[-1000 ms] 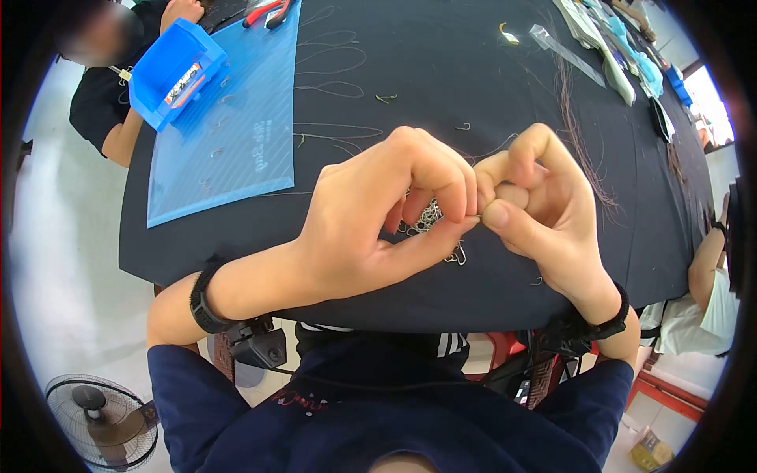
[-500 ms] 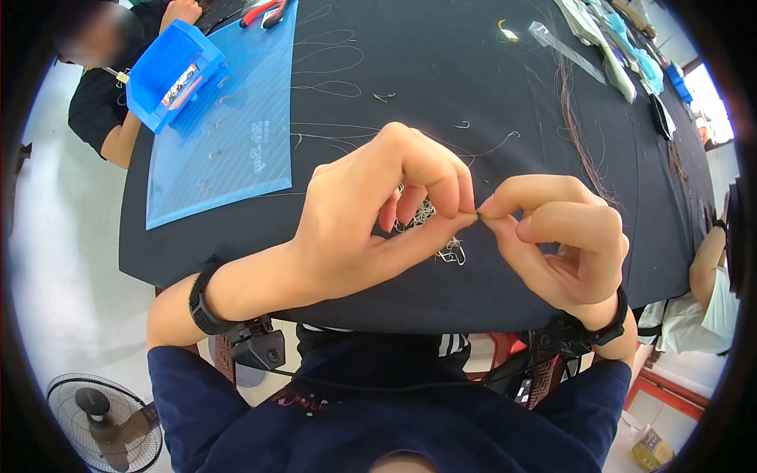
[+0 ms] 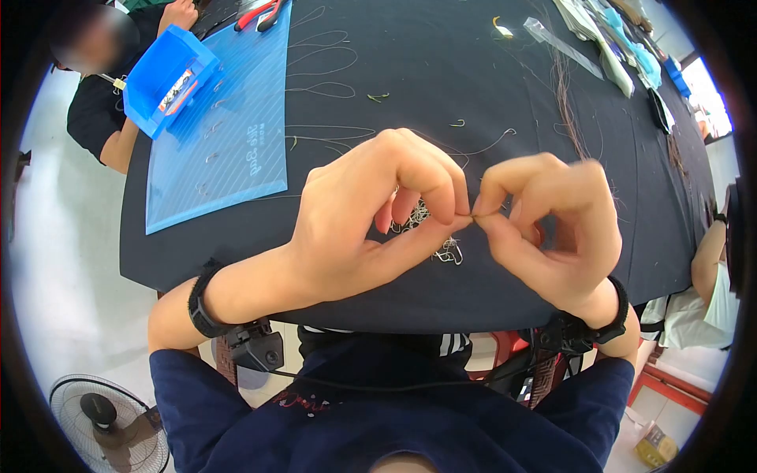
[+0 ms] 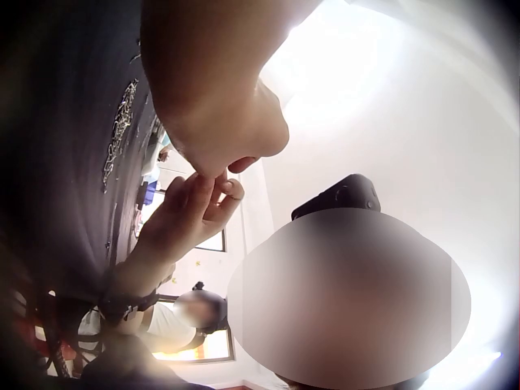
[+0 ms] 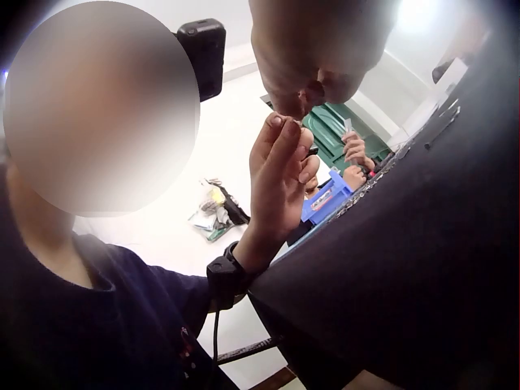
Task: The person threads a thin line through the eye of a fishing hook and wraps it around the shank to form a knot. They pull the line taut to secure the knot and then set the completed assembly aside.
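Note:
In the head view my left hand (image 3: pixel 378 213) pinches a tiny thin piece between thumb and forefinger, mostly hidden by the fingertips; I cannot tell its kind. My right hand (image 3: pixel 552 229) meets it tip to tip and pinches at the same spot, its other fingers curled. Both hands are raised over the table. Behind and below the left fingers lies a pile of silvery fishing hooks (image 3: pixel 449 251), partly covered by that hand. The left wrist view shows the same hook pile (image 4: pixel 120 134) beyond the hands. A line with a hook (image 3: pixel 509 132) lies behind the fingertips.
A blue plastic folder (image 3: pixel 236 158) with hooks on it lies at the left, its thin line loops (image 3: pixel 331 59) spreading right. On it stand a blue bin (image 3: pixel 169 79) and red-handled pliers (image 3: pixel 256 14). Brown line strands (image 3: pixel 569 110) lie right. Another person sits at the far left.
My right hand has let its grasp turn: its wrist rotated between the first two frames, and the fingers now lift slightly, still at the left fingertips. The left hand keeps its pinch, nearly still.

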A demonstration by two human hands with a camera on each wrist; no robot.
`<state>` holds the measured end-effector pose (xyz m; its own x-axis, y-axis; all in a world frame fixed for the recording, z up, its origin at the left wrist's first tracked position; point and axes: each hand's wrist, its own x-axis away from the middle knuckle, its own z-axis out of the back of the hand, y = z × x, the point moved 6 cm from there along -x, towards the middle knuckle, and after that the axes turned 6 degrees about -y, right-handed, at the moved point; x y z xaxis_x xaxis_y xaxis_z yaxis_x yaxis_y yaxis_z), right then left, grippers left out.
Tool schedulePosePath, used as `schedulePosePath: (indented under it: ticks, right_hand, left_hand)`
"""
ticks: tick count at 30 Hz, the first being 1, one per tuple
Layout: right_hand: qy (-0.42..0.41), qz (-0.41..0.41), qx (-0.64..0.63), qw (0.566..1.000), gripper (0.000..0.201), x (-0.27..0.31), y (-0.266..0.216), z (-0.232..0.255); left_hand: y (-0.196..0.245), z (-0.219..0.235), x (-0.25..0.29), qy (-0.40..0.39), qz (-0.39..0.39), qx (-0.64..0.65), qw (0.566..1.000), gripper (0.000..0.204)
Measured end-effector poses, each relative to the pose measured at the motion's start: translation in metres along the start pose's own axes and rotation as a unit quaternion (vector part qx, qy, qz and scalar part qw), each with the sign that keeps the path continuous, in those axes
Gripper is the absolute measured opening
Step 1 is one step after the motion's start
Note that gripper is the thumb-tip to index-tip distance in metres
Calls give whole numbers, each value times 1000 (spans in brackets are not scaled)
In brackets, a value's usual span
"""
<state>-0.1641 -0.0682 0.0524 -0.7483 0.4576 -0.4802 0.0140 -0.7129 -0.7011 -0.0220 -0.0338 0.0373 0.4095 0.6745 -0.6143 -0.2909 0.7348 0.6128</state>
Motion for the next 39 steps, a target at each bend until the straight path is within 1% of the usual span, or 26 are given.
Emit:
schedulePosePath:
  ticks: [3, 4, 6, 9, 10, 11, 13, 19, 23, 26, 31, 39]
  right_hand:
    - [23, -101, -140, 985, 29, 3, 14, -1]
    - [31, -113, -174, 978, 29, 3, 21, -3]
    - [40, -156, -232, 959, 28, 5, 29, -5]
    - [49, -212, -293, 931, 28, 7, 39, -8]
    - [49, -228, -306, 923, 29, 7, 42, -9]
    - [45, -239, -315, 918, 29, 7, 44, -9]
    - [45, -248, -326, 911, 29, 8, 45, -11]
    - [54, -250, -336, 907, 29, 9, 45, -12]
    - [55, -250, -340, 905, 29, 9, 44, -13]
    - [51, -243, -339, 908, 30, 8, 42, -13]
    - [47, -239, -321, 915, 31, 9, 42, -13]
    - [49, -242, -328, 912, 30, 9, 42, -13]
  left_hand:
    - [0, 3, 0, 7, -4, -15, 1000, 36]
    - [0, 4, 1, 13, -6, -22, 1000, 36]
    - [6, 11, 0, 63, -40, -67, 995, 36]
    - [10, 19, -4, 40, -93, -56, 993, 44]
    - [10, 17, -5, 20, -108, -20, 994, 46]
    - [10, 16, -6, 10, -111, -12, 994, 49]
    - [12, 12, -7, -10, -118, 3, 993, 53]
    - [9, 8, -7, -20, -93, -4, 995, 55]
    - [9, 9, -8, -26, -101, 0, 995, 55]
    - [9, 8, -8, -30, -88, -5, 996, 55]
    - [6, 8, -6, -13, -72, -5, 997, 54]
    - [2, 4, -2, 31, -57, 18, 998, 53]
